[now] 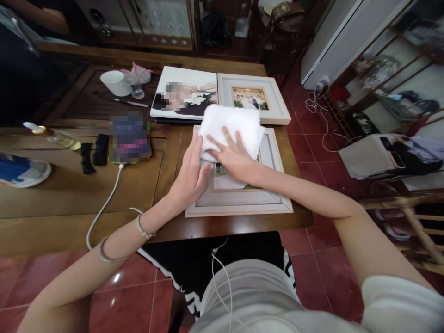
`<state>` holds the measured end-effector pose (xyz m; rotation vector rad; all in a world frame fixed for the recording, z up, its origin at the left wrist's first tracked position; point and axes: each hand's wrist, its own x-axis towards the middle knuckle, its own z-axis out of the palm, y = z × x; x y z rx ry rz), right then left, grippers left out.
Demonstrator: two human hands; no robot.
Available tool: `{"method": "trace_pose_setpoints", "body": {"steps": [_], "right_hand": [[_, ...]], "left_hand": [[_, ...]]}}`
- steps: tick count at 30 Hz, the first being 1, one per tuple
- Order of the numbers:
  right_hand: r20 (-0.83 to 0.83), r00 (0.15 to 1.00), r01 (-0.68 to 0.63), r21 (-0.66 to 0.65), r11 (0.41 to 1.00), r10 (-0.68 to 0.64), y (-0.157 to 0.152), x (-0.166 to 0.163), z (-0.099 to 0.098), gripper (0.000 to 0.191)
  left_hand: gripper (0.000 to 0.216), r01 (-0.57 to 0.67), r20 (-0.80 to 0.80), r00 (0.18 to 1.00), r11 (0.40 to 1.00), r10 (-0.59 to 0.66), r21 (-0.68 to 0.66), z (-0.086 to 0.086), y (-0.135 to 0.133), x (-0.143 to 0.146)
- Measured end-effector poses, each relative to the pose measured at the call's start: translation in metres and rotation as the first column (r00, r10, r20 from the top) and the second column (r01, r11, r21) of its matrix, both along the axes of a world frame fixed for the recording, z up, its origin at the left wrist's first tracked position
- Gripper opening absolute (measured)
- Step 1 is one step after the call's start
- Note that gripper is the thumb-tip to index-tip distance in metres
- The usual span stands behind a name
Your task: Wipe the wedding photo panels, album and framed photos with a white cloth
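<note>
A white-framed picture lies flat on the wooden table in front of me. A folded white cloth rests on the frame's far half. My right hand presses flat on the cloth with fingers stretched out. My left hand lies open on the frame's left edge, its fingertips touching the side of the cloth.
Beyond it lie another white picture frame and a large photo print. A white cup, a phone on a white cable, a bottle and black clips sit to the left. Cables cross the red floor on the right.
</note>
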<state>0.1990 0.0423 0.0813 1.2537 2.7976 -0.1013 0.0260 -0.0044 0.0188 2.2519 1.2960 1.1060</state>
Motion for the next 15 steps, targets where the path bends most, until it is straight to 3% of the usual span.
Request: {"method": "trace_pose_setpoints", "body": {"steps": [3,9,15], "right_hand": [[0.025,0.998,-0.049,-0.040,0.998,0.050,-0.021,-0.013,0.003,0.055],[0.052,0.988,-0.144,-0.085,0.986,0.148,-0.076,-0.004,0.006,0.059],[0.045,0.967,-0.248,-0.058,0.967,0.251,-0.097,0.009,0.006,0.049]], "left_hand": [[0.069,0.002,0.024,1.000,1.000,-0.002,0.002,0.000,-0.001,0.001],[0.075,0.011,0.068,0.998,0.999,-0.009,-0.034,0.000,-0.003,0.001],[0.072,-0.025,0.091,0.995,0.995,0.033,-0.092,-0.002,0.001,0.000]]}}
